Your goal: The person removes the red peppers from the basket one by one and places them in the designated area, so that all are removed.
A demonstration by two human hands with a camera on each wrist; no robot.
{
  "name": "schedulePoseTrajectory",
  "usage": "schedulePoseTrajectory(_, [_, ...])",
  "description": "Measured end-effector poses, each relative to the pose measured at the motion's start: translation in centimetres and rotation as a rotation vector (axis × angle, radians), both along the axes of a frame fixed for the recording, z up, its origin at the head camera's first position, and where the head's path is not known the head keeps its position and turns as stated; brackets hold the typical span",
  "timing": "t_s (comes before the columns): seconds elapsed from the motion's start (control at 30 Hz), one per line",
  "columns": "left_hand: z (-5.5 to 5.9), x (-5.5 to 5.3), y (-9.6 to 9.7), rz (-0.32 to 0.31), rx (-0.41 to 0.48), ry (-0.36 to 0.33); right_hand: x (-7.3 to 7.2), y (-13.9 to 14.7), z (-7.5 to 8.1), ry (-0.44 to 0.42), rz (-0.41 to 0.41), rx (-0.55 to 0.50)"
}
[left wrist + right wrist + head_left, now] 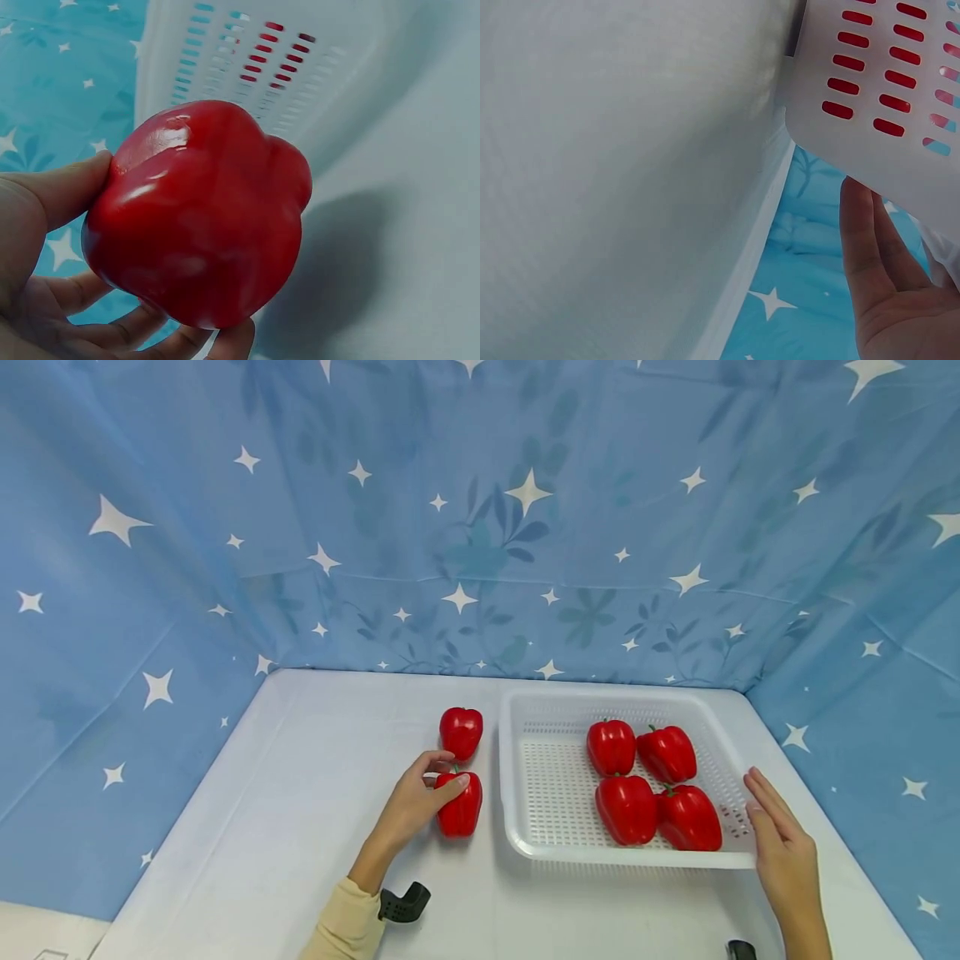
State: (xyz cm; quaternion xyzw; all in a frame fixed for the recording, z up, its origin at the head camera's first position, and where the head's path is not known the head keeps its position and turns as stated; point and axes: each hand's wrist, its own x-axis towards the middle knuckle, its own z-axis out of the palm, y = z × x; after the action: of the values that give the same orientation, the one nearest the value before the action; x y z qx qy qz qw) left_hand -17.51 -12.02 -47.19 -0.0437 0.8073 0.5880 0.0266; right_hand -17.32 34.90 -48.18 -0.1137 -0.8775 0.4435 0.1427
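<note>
My left hand (411, 802) grips a glossy red bell pepper (460, 810), thumb on one side and fingers curled round the other. In the left wrist view the pepper (199, 217) fills the middle, its shadow on the white table beside it. Just behind stands another red bell pepper (461, 732), close to my fingers. At the right, my right hand (786, 843) touches the side rim of a white perforated basket (637, 855) with fairly straight fingers. In the right wrist view its fingertip meets the basket's edge (900, 184).
Several red bell peppers (627, 810) lie together in the basket's right half. A white cloth covers the table (315, 760). Blue starry fabric (480, 527) hangs behind the table and along both sides.
</note>
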Motion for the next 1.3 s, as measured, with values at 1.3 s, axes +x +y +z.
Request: schedulePoseTrajectory(1.3, [-0.3, -0.8, 0.3, 0.081, 0.014, -0.023, 0.1, -0.2, 0.1, 0.014, 0.003, -0.016])
